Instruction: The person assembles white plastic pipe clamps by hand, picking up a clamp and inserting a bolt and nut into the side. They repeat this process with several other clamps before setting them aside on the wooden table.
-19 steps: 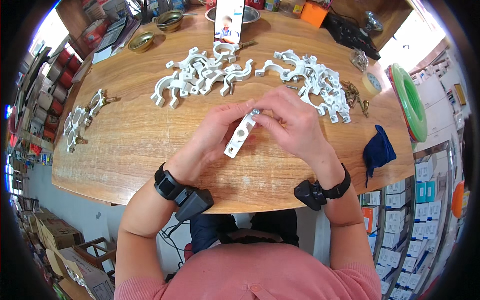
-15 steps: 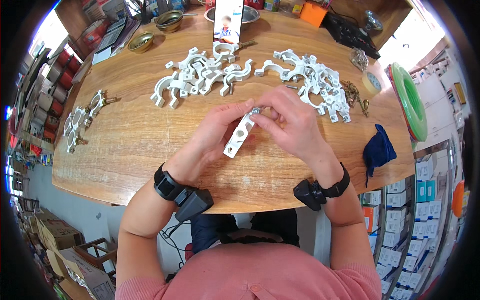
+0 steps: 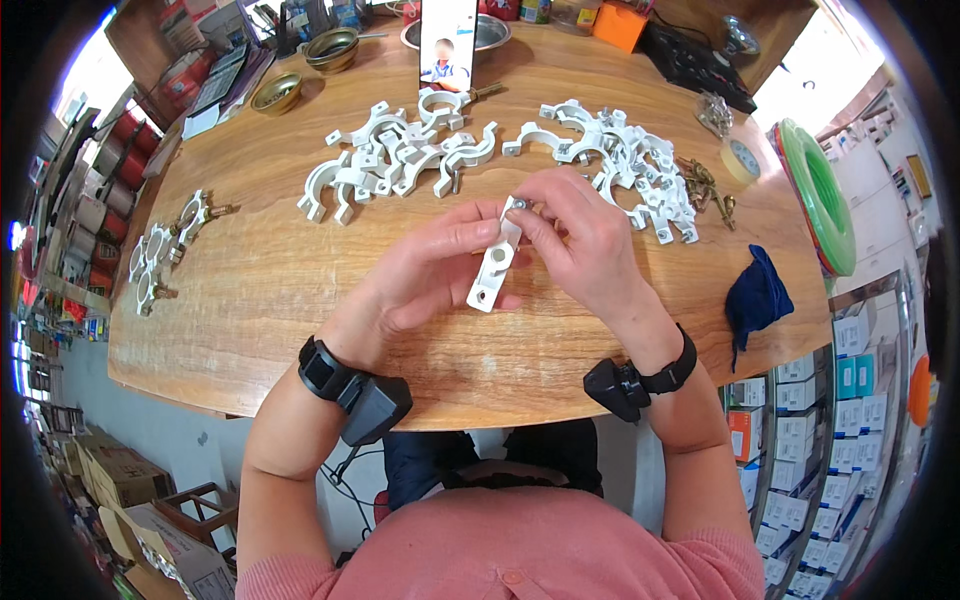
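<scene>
One round, brass-coloured metal bowl (image 3: 278,106) stands on the wood-grained worktop (image 3: 250,310), contents unclear; above the worktop, the left hand (image 3: 425,257) grips a white plastic clamp piece (image 3: 499,257), the right hand (image 3: 585,240) pinching a silver screw (image 3: 520,204) at its far end.

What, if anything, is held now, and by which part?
A white clamp piece: the left hand holds its left edge, fingers beneath; the right hand grips its far end, at the metal screw.

On the table (image 3: 250,330), around the clamp piece (image 3: 495,265) between my left hand (image 3: 425,265) and right hand (image 3: 587,237), I have ring clamps (image 3: 147,268) at nine o'clock, one heap (image 3: 368,160) at eleven, another heap (image 3: 612,140) nearing two, a pouch (image 3: 757,298) at three.
</scene>
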